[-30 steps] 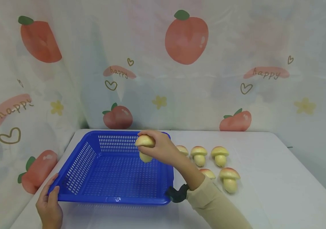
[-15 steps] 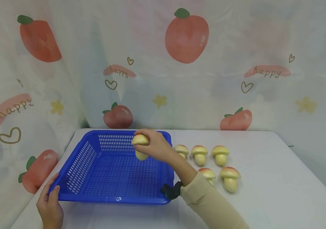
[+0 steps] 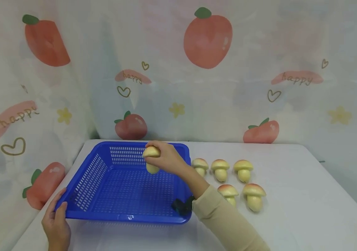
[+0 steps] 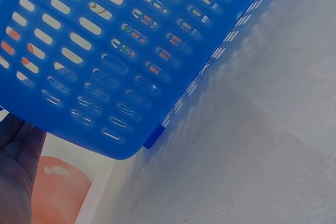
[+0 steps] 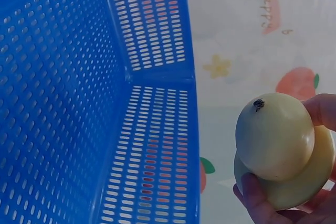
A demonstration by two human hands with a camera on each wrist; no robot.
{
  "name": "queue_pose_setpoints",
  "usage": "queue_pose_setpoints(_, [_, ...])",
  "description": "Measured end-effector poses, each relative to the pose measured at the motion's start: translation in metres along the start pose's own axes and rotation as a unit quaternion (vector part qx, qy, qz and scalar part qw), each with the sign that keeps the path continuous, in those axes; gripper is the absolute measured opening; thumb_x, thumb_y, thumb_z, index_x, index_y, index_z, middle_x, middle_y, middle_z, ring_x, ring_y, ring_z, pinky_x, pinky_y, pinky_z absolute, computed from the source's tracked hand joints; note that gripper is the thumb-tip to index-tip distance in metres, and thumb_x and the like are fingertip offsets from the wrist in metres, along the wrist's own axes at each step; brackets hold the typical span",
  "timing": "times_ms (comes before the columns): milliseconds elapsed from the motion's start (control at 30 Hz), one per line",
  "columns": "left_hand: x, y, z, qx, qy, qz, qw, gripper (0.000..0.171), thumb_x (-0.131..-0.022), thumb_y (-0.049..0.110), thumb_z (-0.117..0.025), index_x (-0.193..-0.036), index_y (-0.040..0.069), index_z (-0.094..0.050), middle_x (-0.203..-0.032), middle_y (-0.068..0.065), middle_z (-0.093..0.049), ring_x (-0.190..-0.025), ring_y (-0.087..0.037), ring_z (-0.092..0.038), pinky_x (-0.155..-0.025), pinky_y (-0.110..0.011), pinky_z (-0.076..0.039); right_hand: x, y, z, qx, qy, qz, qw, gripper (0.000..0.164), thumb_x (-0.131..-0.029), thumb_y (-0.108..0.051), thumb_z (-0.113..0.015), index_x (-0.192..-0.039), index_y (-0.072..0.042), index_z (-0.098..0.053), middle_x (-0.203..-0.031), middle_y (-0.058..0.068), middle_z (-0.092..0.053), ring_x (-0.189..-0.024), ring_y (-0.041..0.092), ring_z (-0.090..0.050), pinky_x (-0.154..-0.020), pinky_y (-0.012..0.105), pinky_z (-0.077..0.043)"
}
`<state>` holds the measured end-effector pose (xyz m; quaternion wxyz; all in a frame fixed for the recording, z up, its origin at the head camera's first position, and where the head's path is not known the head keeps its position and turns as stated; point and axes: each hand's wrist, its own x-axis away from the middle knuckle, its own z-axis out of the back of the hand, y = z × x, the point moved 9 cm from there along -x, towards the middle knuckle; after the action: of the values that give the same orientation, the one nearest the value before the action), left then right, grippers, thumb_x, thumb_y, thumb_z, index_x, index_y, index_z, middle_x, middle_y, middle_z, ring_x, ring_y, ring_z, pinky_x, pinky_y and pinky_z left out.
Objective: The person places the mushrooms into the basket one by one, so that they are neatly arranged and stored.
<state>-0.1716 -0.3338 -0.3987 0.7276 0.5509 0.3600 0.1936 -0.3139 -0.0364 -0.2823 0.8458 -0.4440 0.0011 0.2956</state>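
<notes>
My right hand (image 3: 167, 158) grips a pale yellow toy mushroom (image 3: 152, 152) by its cap, over the far right part of a blue plastic basket (image 3: 128, 218). In the right wrist view the mushroom's rounded stem (image 5: 275, 135) faces the camera, a dark spot on its end. At the basket's near left corner, my left hand (image 3: 56, 223) holds the rim, thumb on the near side and fingers along the left side. The left wrist view shows that hand (image 4: 18, 171) partly, at the frame's edge beside the slotted basket wall (image 4: 89, 51). No mushrooms show on the basket's floor.
Several toy mushrooms with reddish or yellow caps stand in two rows right of the basket, among them a far right one (image 3: 243, 170) and a near right one (image 3: 254, 197). My right sleeve (image 3: 225, 219) overlaps a nearer one (image 3: 227, 194). A printed curtain (image 3: 165, 87) hangs behind the white table (image 3: 307, 202).
My right hand has moved slightly left with the mushroom, farther over the basket. The left hand keeps its hold on the corner. The head view has shifted a little.
</notes>
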Motion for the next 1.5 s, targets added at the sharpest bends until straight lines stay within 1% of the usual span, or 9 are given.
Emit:
queue_pose_setpoints(267, [-0.001,-0.001,-0.003,-0.005,-0.001,-0.015,0.9999,0.04,-0.096,0.01,-0.033,-0.132,0.002,-0.048,-0.133,-0.007,-0.048,-0.123,-0.013,-0.041,-0.094,-0.014,-0.031,-0.008,0.001,-0.015,0.01,-0.01,0.007,1.0,0.036,-0.082,-0.02,-0.065,-0.115,-0.006,-0.059,-0.097,0.004,-0.059,-0.074,0.016,-0.054,-0.057,0.026,-0.046])
queue_pose_setpoints(533, [-0.008,-0.024,-0.002,-0.023,0.005,-0.023,0.9995,0.04,-0.096,0.013,-0.034,-0.132,0.012,-0.05,-0.134,0.0,-0.049,-0.123,-0.01,-0.041,-0.097,-0.018,-0.031,-0.013,0.001,-0.031,0.018,-0.02,-0.001,1.0,0.036,-0.082,-0.019,-0.065,-0.115,-0.007,-0.059,-0.099,0.005,-0.059,-0.077,0.016,-0.054,-0.058,0.025,-0.047])
queue_pose_setpoints(667, [-0.005,-0.014,0.002,-0.023,0.01,-0.014,0.9996,0.04,-0.096,0.013,-0.034,-0.132,0.007,-0.05,-0.134,-0.005,-0.048,-0.123,-0.011,-0.041,-0.098,-0.02,-0.031,-0.018,-0.001,-0.042,0.033,-0.029,0.008,0.999,0.03,-0.082,-0.018,-0.065,-0.11,-0.008,-0.061,-0.095,0.003,-0.059,-0.074,0.015,-0.053,-0.056,0.025,-0.045])
queue_pose_setpoints(800, [-0.004,-0.012,0.005,-0.013,0.013,-0.012,0.9998,0.039,-0.096,0.012,-0.034,-0.132,0.006,-0.05,-0.134,-0.007,-0.048,-0.122,-0.011,-0.042,-0.098,-0.018,-0.03,-0.023,-0.002,-0.05,0.048,-0.035,0.012,0.998,0.028,-0.082,-0.017,-0.065,-0.109,-0.008,-0.061,-0.092,0.003,-0.059,-0.073,0.014,-0.053,-0.055,0.024,-0.045])
queue_pose_setpoints(1033, [-0.019,-0.05,0.006,-0.015,0.02,-0.018,0.9995,0.039,-0.096,0.013,-0.035,-0.132,0.017,-0.052,-0.134,0.001,-0.049,-0.123,-0.011,-0.041,-0.097,-0.018,-0.03,-0.03,0.0,-0.058,0.059,-0.035,0.007,0.998,0.027,-0.081,-0.016,-0.066,-0.107,-0.009,-0.062,-0.09,0.002,-0.059,-0.072,0.013,-0.052,-0.055,0.023,-0.044])
queue_pose_setpoints(1100, [-0.02,-0.054,0.006,-0.016,0.021,-0.017,0.9995,0.04,-0.096,0.013,-0.035,-0.132,0.018,-0.052,-0.134,0.002,-0.049,-0.123,-0.011,-0.041,-0.097,-0.019,-0.03,-0.031,-0.001,-0.06,0.062,-0.036,0.009,0.997,0.028,-0.081,-0.016,-0.067,-0.107,-0.008,-0.062,-0.089,0.002,-0.059,-0.073,0.013,-0.052,-0.055,0.023,-0.044])
queue_pose_setpoints(1167, [-0.019,-0.051,0.004,-0.018,0.018,-0.021,0.9995,0.039,-0.096,0.014,-0.035,-0.132,0.016,-0.051,-0.134,0.0,-0.048,-0.123,-0.012,-0.041,-0.097,-0.019,-0.031,-0.032,-0.001,-0.063,0.063,-0.037,0.009,0.997,0.029,-0.08,-0.016,-0.067,-0.108,-0.007,-0.062,-0.091,0.002,-0.059,-0.074,0.013,-0.052,-0.056,0.022,-0.044])
queue_pose_setpoints(1300, [-0.01,-0.025,0.0,-0.021,0.005,-0.013,0.9997,0.04,-0.096,0.013,-0.033,-0.133,0.008,-0.049,-0.135,-0.007,-0.046,-0.125,-0.014,-0.04,-0.098,-0.022,-0.032,-0.033,0.0,-0.068,0.069,-0.037,0.006,0.997,0.031,-0.08,-0.016,-0.068,-0.108,-0.007,-0.062,-0.091,0.001,-0.06,-0.075,0.012,-0.051,-0.057,0.021,-0.044])
queue_pose_setpoints(1500, [-0.002,-0.002,-0.001,-0.015,0.006,-0.014,0.9998,0.041,-0.095,0.01,-0.032,-0.132,0.003,-0.049,-0.134,-0.01,-0.047,-0.124,-0.014,-0.041,-0.095,-0.016,-0.032,-0.036,0.003,-0.073,0.064,-0.039,-0.002,0.997,0.029,-0.08,-0.016,-0.068,-0.107,-0.008,-0.062,-0.089,0.0,-0.059,-0.072,0.011,-0.051,-0.055,0.021,-0.044])
